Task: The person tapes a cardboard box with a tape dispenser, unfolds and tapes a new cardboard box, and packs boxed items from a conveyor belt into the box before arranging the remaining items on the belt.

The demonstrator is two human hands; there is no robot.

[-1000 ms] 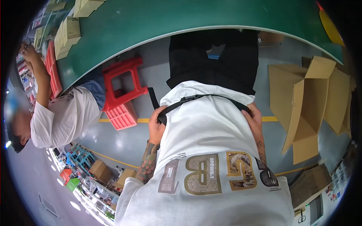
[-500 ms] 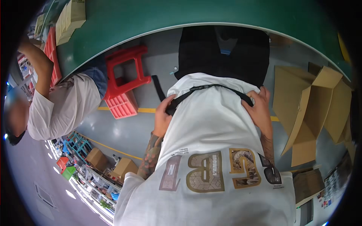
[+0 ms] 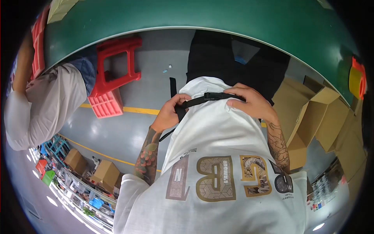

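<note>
A black waist strap (image 3: 194, 102) with a plastic buckle (image 3: 212, 96) runs across the front of my white T-shirt (image 3: 218, 132), over the dark trousers (image 3: 210, 58). My left hand (image 3: 170, 113) is closed around the strap at the left of my waist, and a loose strap end (image 3: 173, 86) sticks up beside it. On the other side of the buckle, my right hand (image 3: 253, 102) pinches the strap between thumb and fingers. The buckle looks fastened and lies between both hands.
A green table (image 3: 156, 15) curves across the front. Red plastic stools (image 3: 134, 58) stand on the floor at left, near a person in a white shirt (image 3: 58, 101). Open cardboard boxes (image 3: 307, 113) lie at right. A yellow tape roll (image 3: 355, 80) sits at the table's right edge.
My right hand has moved inward along the strap, toward the buckle. The buckle now shows more plainly at the front. The camera view has shifted, and the tape roll has come more into view.
</note>
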